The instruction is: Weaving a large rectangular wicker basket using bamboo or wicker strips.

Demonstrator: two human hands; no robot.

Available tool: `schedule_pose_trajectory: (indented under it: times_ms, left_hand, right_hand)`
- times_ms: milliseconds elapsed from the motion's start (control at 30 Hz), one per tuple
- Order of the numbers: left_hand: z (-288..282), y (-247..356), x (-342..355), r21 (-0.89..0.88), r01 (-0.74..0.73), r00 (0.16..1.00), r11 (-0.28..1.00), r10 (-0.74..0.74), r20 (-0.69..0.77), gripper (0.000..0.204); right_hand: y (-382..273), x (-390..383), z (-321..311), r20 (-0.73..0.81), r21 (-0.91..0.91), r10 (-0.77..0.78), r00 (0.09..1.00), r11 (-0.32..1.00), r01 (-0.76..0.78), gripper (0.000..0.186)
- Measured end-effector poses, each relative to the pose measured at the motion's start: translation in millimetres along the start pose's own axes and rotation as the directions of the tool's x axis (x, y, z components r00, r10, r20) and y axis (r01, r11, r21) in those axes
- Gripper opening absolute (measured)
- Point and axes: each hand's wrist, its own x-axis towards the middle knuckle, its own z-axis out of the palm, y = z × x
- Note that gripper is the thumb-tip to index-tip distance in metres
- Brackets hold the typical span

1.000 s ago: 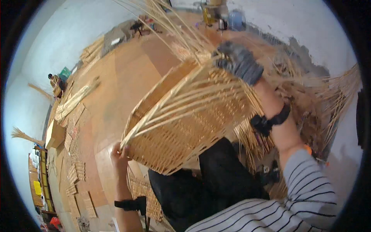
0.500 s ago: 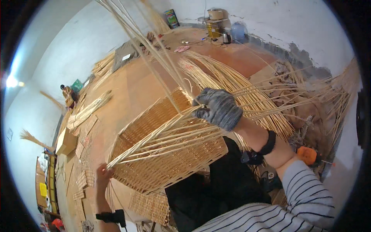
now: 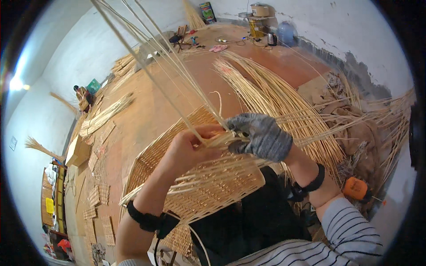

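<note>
A woven wicker basket (image 3: 215, 195) rests tilted across my lap, its open side facing away to the left. My bare left hand (image 3: 191, 146) closes round the braided rim near the right-hand corner, fingers over the far side. My right hand (image 3: 262, 136), in a grey knit glove, pinches wicker rods at that same corner, close to my left fingertips. Long loose wicker rods (image 3: 171, 57) rise from the corner up and to the left, while others (image 3: 321, 128) stretch out to the right past the glove. Part of the rim lies hidden behind my left hand and forearm.
A large bundle of wicker rods (image 3: 284, 102) lies on the floor ahead to the right, beside a brown cloth (image 3: 350, 128). An orange-and-black tool (image 3: 356, 189) is near my right elbow. Further off are a cardboard box (image 3: 77, 151), a kettle (image 3: 271, 39) and a seated person (image 3: 83, 98).
My left hand has moved from the basket's lower left end to the rim beside my right hand. The view has shifted slightly; the gloved hand stays at the corner.
</note>
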Motion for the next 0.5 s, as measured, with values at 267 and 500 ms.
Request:
schedule_pose_trajectory:
  times_ms: [267,500]
  left_hand:
    - [24,5,-7,0.132,0.024,1.0,0.991,-0.025,0.004,0.034]
    - [32,2,-14,0.083,0.004,1.0,0.997,-0.005,0.012,0.052]
  right_hand:
    - [-31,-19,-20,0.074,0.26,0.272,0.959,0.924,-0.282,0.036]
    - [-30,-24,-19,-0.069,0.308,0.128,0.989,0.946,-0.101,0.018]
